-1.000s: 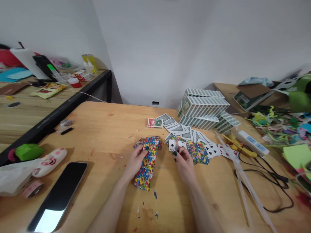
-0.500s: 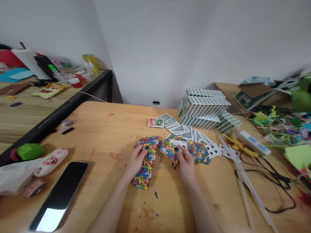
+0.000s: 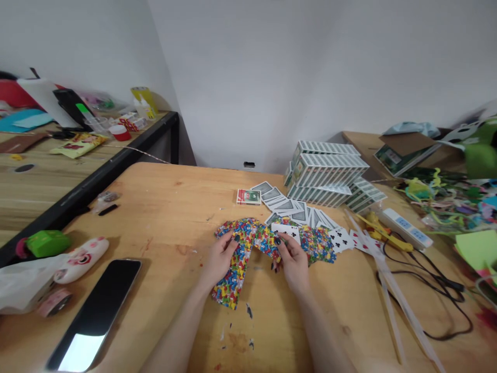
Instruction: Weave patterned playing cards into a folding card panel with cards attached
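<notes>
My left hand (image 3: 218,261) is closed, thumb and fingers pinching a bent piece of multicoloured patterned cards (image 3: 235,287). That piece runs toward me and bends right at its top. My right hand (image 3: 294,263) pinches a multicoloured patterned card (image 3: 265,241), whose left end touches or overlaps the top of the left piece. Just behind my right fingers lies a white playing card (image 3: 283,228), face up. More patterned cards (image 3: 319,244) lie right of this hand, beside a face-up club card (image 3: 341,240). Loose grey-backed cards (image 3: 287,206) fan out behind.
A card box (image 3: 249,197) lies at the back, and striped boxes (image 3: 330,171) are stacked by the wall. On the right are a power strip (image 3: 407,228), black cable (image 3: 446,285), yellow-handled tool (image 3: 392,239) and clear sticks (image 3: 404,305). A phone (image 3: 97,311) lies at left.
My right hand has moved slightly left, bringing its patterned card against the top of the left piece. My left hand has stayed nearly in place, its piece tilting a little.
</notes>
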`<state>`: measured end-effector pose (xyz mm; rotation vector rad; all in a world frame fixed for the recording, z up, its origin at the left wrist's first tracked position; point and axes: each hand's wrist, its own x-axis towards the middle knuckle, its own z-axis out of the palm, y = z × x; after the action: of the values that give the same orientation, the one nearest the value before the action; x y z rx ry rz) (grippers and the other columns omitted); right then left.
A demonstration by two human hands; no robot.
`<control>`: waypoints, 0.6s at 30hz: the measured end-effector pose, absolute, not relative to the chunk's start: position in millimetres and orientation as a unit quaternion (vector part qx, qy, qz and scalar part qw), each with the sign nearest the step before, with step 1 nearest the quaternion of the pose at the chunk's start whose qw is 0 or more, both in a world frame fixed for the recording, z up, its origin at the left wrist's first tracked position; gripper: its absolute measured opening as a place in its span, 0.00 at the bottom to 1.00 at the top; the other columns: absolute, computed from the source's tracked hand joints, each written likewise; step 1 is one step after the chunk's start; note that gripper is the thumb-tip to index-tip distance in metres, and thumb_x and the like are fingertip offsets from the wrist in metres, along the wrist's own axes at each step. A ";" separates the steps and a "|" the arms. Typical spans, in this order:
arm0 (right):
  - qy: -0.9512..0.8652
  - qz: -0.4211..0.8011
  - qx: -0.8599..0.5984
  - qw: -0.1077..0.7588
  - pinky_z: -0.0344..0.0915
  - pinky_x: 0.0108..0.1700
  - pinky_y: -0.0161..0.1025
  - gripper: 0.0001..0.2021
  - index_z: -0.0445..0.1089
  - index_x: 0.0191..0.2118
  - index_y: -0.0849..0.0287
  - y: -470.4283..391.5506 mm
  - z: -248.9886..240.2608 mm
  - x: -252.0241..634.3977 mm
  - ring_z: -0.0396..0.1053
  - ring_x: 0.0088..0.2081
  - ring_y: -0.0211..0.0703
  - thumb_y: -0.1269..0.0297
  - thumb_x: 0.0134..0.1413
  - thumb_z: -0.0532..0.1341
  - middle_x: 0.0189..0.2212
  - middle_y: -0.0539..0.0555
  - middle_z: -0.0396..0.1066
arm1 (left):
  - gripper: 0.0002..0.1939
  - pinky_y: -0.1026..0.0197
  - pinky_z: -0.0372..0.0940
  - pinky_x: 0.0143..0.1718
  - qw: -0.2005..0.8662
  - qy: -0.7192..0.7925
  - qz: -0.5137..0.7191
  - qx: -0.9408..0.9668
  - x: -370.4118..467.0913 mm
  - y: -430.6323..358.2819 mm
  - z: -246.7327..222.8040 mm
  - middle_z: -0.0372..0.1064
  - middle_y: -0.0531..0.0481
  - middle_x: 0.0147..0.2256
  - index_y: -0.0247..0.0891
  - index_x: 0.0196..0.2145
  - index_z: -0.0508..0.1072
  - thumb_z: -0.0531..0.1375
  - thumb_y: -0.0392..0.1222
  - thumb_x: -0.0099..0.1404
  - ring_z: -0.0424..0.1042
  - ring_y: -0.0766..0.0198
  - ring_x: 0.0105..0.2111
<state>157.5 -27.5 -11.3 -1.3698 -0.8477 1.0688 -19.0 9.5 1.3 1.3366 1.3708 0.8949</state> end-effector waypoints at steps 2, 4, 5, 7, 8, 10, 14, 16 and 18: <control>-0.370 0.455 -0.589 0.556 0.56 0.11 0.32 0.19 0.64 0.44 0.60 -28.3 -10.2 157.8 0.59 0.10 0.35 0.54 0.47 0.57 0.15 0.45 0.62 | 0.19 0.53 0.55 0.52 0.488 0.561 0.368 0.559 -18.7 9.2 0.2 0.66 0.45 0.49 0.35 0.47 0.66 0.51 0.42 0.59 0.65 0.58 0.49; -0.380 0.451 -0.600 0.541 0.54 0.11 0.32 0.19 0.65 0.43 0.61 -28.7 -9.3 158.8 0.58 0.10 0.33 0.54 0.47 0.57 0.17 0.47 0.64 | 0.19 0.53 0.54 0.53 0.480 0.563 0.365 0.566 -18.5 8.9 -0.2 0.65 0.44 0.50 0.34 0.47 0.66 0.51 0.42 0.59 0.64 0.58 0.49; -0.383 0.447 -0.606 0.535 0.54 0.11 0.32 0.19 0.66 0.43 0.61 -28.8 -9.2 159.5 0.57 0.09 0.32 0.54 0.47 0.56 0.18 0.48 0.66 | 0.19 0.53 0.54 0.53 0.475 0.565 0.363 0.569 -18.5 8.7 -0.3 0.65 0.43 0.50 0.33 0.47 0.66 0.51 0.41 0.59 0.64 0.58 0.50; -0.387 0.439 -0.614 0.530 0.52 0.10 0.31 0.20 0.67 0.43 0.61 -28.9 -9.8 161.1 0.55 0.09 0.31 0.54 0.46 0.56 0.19 0.48 0.66 | 0.20 0.53 0.52 0.54 0.469 0.566 0.359 0.574 -18.5 8.7 -0.7 0.65 0.42 0.50 0.32 0.47 0.66 0.51 0.41 0.59 0.63 0.57 0.50; -0.387 0.437 -0.616 0.529 0.51 0.10 0.31 0.20 0.67 0.43 0.61 -28.9 -10.5 161.9 0.54 0.08 0.30 0.55 0.46 0.56 0.18 0.48 0.65 | 0.20 0.53 0.52 0.54 0.469 0.564 0.358 0.577 -18.6 8.7 -1.2 0.64 0.42 0.50 0.32 0.47 0.66 0.51 0.42 0.59 0.63 0.57 0.51; -0.386 0.436 -0.620 0.526 0.50 0.10 0.30 0.21 0.67 0.44 0.62 -28.9 -12.1 163.3 0.53 0.08 0.30 0.55 0.45 0.56 0.14 0.46 0.62 | 0.21 0.53 0.52 0.54 0.470 0.558 0.357 0.584 -18.8 9.0 -3.4 0.63 0.42 0.51 0.32 0.48 0.65 0.50 0.42 0.59 0.62 0.57 0.51; -0.386 0.441 -0.629 0.512 0.48 0.10 0.29 0.22 0.68 0.44 0.63 -28.9 -13.3 164.9 0.51 0.09 0.30 0.54 0.46 0.56 0.12 0.44 0.59 | 0.23 0.55 0.50 0.56 0.467 0.552 0.352 0.594 -19.8 9.3 -9.8 0.59 0.42 0.54 0.33 0.53 0.61 0.49 0.42 0.60 0.58 0.59 0.54; -0.386 0.445 -0.627 0.509 0.47 0.10 0.29 0.21 0.68 0.43 0.63 -28.5 -12.7 165.4 0.50 0.09 0.29 0.55 0.45 0.56 0.11 0.44 0.58 | 0.25 0.57 0.48 0.57 0.467 0.539 0.357 0.603 -20.4 9.1 -11.8 0.54 0.44 0.57 0.35 0.56 0.56 0.48 0.41 0.61 0.55 0.62 0.56; -0.384 0.451 -0.625 0.508 0.47 0.11 0.29 0.21 0.69 0.43 0.63 -28.0 -11.7 166.0 0.49 0.09 0.29 0.55 0.45 0.57 0.11 0.43 0.56 | 0.26 0.58 0.46 0.57 0.468 0.522 0.360 0.616 -21.0 8.7 -12.0 0.50 0.47 0.59 0.37 0.58 0.53 0.48 0.41 0.61 0.52 0.64 0.57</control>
<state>166.0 -28.0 -11.7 -1.5071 -0.9241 1.0861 -21.0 8.7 -12.0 1.5096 1.2792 0.8835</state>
